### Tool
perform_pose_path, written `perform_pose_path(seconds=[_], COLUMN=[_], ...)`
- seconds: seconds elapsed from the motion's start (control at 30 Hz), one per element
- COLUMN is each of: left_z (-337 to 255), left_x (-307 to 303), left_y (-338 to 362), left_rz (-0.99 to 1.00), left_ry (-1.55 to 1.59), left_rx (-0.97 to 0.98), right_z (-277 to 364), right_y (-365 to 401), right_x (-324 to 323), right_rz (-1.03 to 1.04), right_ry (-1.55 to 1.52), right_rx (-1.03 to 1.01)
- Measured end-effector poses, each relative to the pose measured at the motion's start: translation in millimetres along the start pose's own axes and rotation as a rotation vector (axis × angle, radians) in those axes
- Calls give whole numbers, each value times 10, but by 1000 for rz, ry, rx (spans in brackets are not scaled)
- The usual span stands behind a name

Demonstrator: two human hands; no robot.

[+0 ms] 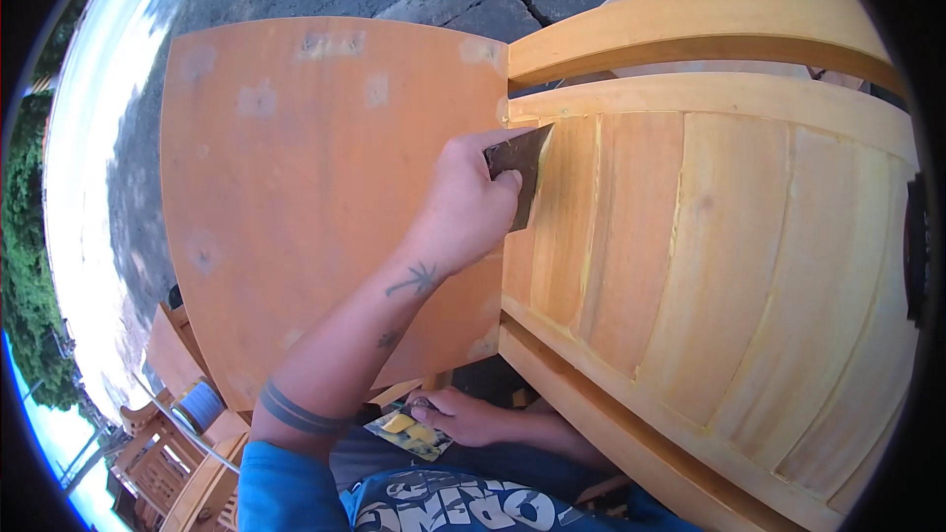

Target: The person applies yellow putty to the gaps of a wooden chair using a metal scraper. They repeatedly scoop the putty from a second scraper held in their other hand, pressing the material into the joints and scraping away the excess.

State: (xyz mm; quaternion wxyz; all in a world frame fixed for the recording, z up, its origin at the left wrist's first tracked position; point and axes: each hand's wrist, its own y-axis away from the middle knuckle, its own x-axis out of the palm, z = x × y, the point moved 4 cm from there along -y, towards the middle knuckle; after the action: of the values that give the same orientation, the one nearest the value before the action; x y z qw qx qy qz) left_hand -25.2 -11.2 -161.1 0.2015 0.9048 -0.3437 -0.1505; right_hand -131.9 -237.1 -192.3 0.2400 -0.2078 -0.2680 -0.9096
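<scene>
Left hand (pixel 468 199) pinches the scraper (pixel 522 160) edge-on to the slatted panel (pixel 729 236), likely for control; right hand (pixel 468 418) clutches a putty-smeared plate (pixel 420 447).

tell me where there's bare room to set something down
Bare: the reddish panel, between its left edge and the forearm; the slatted panel, right of the scraper. Level or not, I can't tell. A gap runs between slatted panel and curved rail. Crowded: around the left hand where panels meet, and below the reddish panel, where the right hand holds a smeared plate.
</scene>
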Motion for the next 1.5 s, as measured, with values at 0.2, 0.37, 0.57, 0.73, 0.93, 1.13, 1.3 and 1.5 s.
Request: perform_pose_path(seconds=[0.2, 0.37, 0.57, 0.73, 0.93, 1.13, 1.3, 1.5], left_z=[380, 75, 331, 323, 351, 438, 324, 595], left_x=[-22, 210, 9, 205, 111, 236, 163, 182], left_y=[-87, 162, 227, 166, 480, 448, 754, 564], left_rz=[-62, -38, -115, -91, -80, -20, 45, -45], left_ry=[-9, -248, 13, -192, 22, -211, 152, -82], left_rx=[-290, -14, -86, -150, -93, -267, -50, -346], right_z=[15, 3, 60, 28, 12, 23, 108, 66], right_y=[-3, 2, -8, 4, -9, 34, 1, 31], right_x=[11, 28, -26, 10, 31, 70, 43, 58], right_rz=[46, 22, 11, 46, 56, 89, 90, 74], right_ry=[25, -55, -20, 10, -5, 48, 3, 15], right_rx=[-5, -12, -20, 3, 29, 46, 46, 13])
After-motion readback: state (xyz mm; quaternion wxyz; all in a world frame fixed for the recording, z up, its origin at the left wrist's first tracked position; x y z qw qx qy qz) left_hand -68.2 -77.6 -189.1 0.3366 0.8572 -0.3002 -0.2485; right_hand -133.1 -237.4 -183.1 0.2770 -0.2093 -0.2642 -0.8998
